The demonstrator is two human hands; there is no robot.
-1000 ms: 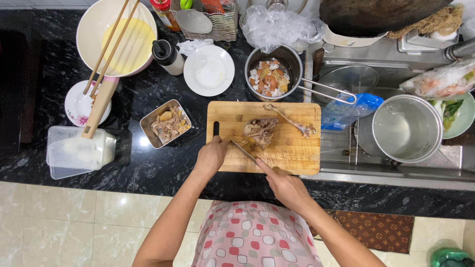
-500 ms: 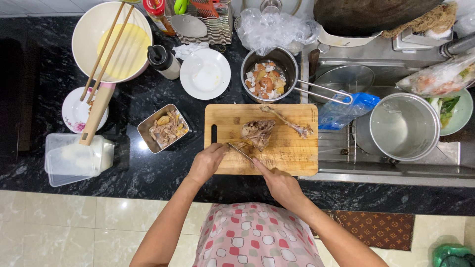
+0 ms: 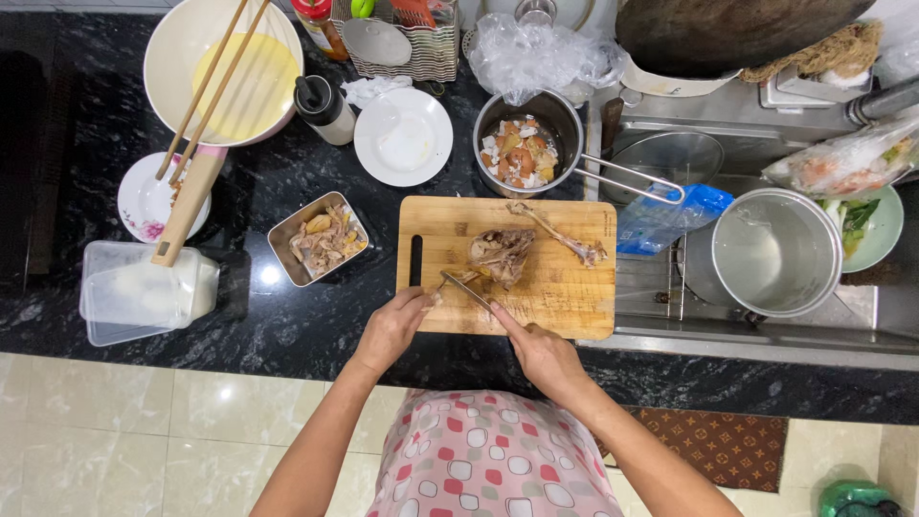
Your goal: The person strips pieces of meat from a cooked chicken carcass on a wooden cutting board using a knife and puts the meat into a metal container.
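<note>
A wooden cutting board (image 3: 565, 297) lies on the black counter with a cooked chicken carcass (image 3: 501, 253) in its middle and a bare bone (image 3: 560, 235) beside it. My right hand (image 3: 541, 352) grips a knife (image 3: 471, 290) whose blade points up-left toward the meat. My left hand (image 3: 392, 324) rests at the board's near left edge, its fingertips pinching a small piece of meat next to the blade tip.
A square metal tin of chicken pieces (image 3: 318, 239) sits left of the board. A saucepan of scraps (image 3: 522, 148), a white plate (image 3: 403, 136), a large bowl with chopsticks (image 3: 222, 67) and a plastic box (image 3: 134, 292) surround it. A steel pot (image 3: 775, 251) stands in the sink.
The camera view has shifted slightly. Both hands stay at the board's near edge, the knife still beside the carcass.
</note>
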